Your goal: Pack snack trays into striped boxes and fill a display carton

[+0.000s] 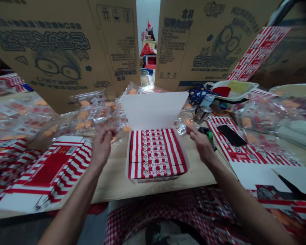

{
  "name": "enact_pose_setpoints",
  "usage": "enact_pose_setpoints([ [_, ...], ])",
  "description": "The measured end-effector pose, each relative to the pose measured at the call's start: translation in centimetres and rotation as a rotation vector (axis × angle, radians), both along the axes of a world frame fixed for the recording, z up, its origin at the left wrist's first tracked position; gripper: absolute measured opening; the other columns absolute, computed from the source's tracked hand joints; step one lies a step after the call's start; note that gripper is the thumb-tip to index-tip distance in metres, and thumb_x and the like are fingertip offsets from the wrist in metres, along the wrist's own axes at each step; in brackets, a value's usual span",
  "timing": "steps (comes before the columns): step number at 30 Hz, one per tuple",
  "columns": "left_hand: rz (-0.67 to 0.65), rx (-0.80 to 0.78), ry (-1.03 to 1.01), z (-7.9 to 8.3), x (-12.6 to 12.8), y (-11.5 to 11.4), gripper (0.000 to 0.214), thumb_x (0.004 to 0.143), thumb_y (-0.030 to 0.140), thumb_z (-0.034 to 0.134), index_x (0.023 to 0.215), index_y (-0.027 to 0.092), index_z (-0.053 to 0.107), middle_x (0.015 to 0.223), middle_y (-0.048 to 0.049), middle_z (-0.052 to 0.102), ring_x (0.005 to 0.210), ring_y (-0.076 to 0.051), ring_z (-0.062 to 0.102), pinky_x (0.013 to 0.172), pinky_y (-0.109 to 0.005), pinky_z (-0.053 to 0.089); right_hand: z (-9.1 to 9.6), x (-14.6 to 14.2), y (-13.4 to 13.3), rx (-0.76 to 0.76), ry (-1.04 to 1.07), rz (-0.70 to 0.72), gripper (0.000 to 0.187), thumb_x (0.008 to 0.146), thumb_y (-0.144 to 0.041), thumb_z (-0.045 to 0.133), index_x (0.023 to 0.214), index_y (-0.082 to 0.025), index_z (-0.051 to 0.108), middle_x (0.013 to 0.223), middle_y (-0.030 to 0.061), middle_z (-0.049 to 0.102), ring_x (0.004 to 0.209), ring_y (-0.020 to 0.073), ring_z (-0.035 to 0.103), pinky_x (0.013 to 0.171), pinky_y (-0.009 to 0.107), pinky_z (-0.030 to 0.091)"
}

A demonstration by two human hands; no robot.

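An open carton (pixel 155 112) stands in front of me, its white lid raised at the back. Red-and-white striped small boxes (pixel 155 153) fill it in a tight row. My left hand (pixel 101 146) is held off the carton's left side, its fingers loosely curled and slightly blurred, with nothing visible in them. On the other side, my right hand (pixel 201 143) hovers apart from the carton, fingers partly stretched towards the lid and holding nothing I can see.
Flat striped cartons (pixel 50 166) are stacked at left. Clear bags with orange pieces (pixel 83 115) lie behind. At right are a metal cup (pixel 202 114), a black phone-like slab (pixel 231 135) and an unfolded striped carton sheet (pixel 260 153). Large cardboard boxes (pixel 112 44) wall the back.
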State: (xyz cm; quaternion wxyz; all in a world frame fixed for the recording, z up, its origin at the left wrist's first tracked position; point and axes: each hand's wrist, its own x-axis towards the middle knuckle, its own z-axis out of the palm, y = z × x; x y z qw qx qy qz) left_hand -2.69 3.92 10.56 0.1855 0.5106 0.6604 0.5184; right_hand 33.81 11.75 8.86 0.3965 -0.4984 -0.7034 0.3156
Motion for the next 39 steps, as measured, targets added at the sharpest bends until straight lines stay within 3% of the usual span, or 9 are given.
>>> enact_pose_setpoints([
  [4, -0.27, -0.116, 0.028, -3.5, 3.3, -2.6, 0.06, 0.101, 0.053, 0.037, 0.149, 0.019, 0.044, 0.161, -0.011, 0.039, 0.15, -0.024, 0.035, 0.125, -0.047, 0.028, -3.1, -2.9, -0.9, -0.033, 0.022, 0.184, 0.062, 0.105, -0.051, 0.022, 0.157, -0.019, 0.036, 0.161, 0.0109, 0.037, 0.148, 0.0266, 0.038, 0.117, 0.054, 0.038],
  [9, -0.461, -0.185, 0.31, -3.9, 4.9, -1.2, 0.061, 0.103, 0.05, 0.033, 0.156, 0.019, 0.036, 0.169, -0.0095, 0.019, 0.157, -0.025, 0.01, 0.128, -0.049, 0.014, -2.9, -5.2, -0.4, -0.036, -0.167, 0.144, 0.065, 0.104, -0.051, 0.025, 0.153, -0.01, 0.039, 0.163, 0.0174, 0.031, 0.152, 0.028, 0.028, 0.124, 0.054, 0.024],
  [14, -0.445, -0.065, 0.341, -4.4, 3.3, 2.3, 0.047, 0.099, 0.035, 0.039, 0.139, 0.017, 0.057, 0.154, -0.0149, 0.048, 0.147, -0.029, 0.039, 0.124, -0.053, 0.025, -2.7, -5.3, 3.0, -0.046, -0.026, 0.064, 0.035, 0.091, -0.028, 0.045, 0.12, -0.018, 0.063, 0.135, 0.0153, 0.063, 0.13, 0.0329, 0.055, 0.116, 0.056, 0.037],
  [21, -0.457, -0.186, -0.324, -3.6, 0.9, 5.1, 0.097, 0.069, 0.025, 0.075, 0.154, 0.034, 0.03, 0.153, -0.0109, 0.039, 0.101, -0.019, 0.062, 0.084, -0.035, 0.056, -4.2, -6.0, 7.0, -0.229, 0.36, 0.179, 0.078, 0.066, -0.02, 0.051, 0.144, -0.026, 0.042, 0.122, 0.0033, 0.07, 0.087, 0.0205, 0.068, 0.07, 0.032, 0.059],
  [25, -0.519, -0.159, -0.386, -4.0, 0.7, 5.1, 0.052, 0.068, 0.026, 0.076, 0.119, 0.023, 0.065, 0.143, -0.0087, 0.055, 0.106, -0.024, 0.064, 0.083, -0.034, 0.056, -4.5, -4.9, 6.8, -0.329, 0.404, 0.219, 0.053, 0.068, -0.028, 0.059, 0.12, -0.021, 0.067, 0.104, 0.0048, 0.075, 0.077, 0.0198, 0.068, 0.063, 0.028, 0.055],
  [28, -0.457, -0.124, -0.361, -4.4, 0.6, 4.2, 0.022, 0.074, 0.033, 0.072, 0.091, 0.019, 0.071, 0.157, -0.0085, 0.044, 0.134, -0.034, 0.051, 0.092, -0.039, 0.055, -4.1, -3.3, 6.0, -0.349, 0.347, 0.258, 0.046, 0.078, -0.036, 0.057, 0.118, -0.018, 0.071, 0.116, 0.0102, 0.073, 0.09, 0.0248, 0.071, 0.068, 0.033, 0.058],
  [33, -0.535, -0.112, 0.045, -2.7, 1.2, 0.5, 0.037, 0.094, 0.045, 0.052, 0.116, 0.022, 0.071, 0.166, -0.0094, 0.03, 0.152, -0.037, 0.028, 0.103, -0.05, 0.052, -2.9, -2.4, 4.4, 0.041, -0.286, 0.37, 0.056, 0.1, -0.047, 0.038, 0.15, -0.024, 0.049, 0.165, 0.0091, 0.029, 0.146, 0.0349, 0.039, 0.108, 0.052, 0.048],
  [36, -0.695, -0.078, 0.56, -1.7, 3.1, -2.8, 0.055, 0.093, 0.049, 0.06, 0.143, 0.029, 0.053, 0.167, -0.0076, 0.026, 0.154, -0.036, 0.023, 0.118, -0.059, 0.036, -2.5, -3.5, 2.7, 0.22, -0.564, 0.318, 0.062, 0.103, -0.042, 0.035, 0.158, -0.014, 0.033, 0.166, 0.0143, 0.023, 0.154, 0.0322, 0.019, 0.124, 0.056, 0.025],
  [39, -0.726, -0.091, 0.779, -1.5, 4.7, -5.1, 0.06, 0.098, 0.042, 0.055, 0.155, 0.032, 0.037, 0.167, -0.0073, 0.027, 0.155, -0.034, 0.021, 0.121, -0.06, 0.031, -1.9, -4.0, -0.5, 0.375, -0.734, 0.355, 0.058, 0.105, -0.032, 0.027, 0.158, -0.008, 0.029, 0.165, 0.0169, 0.025, 0.155, 0.0285, 0.013, 0.126, 0.054, 0.018],
])
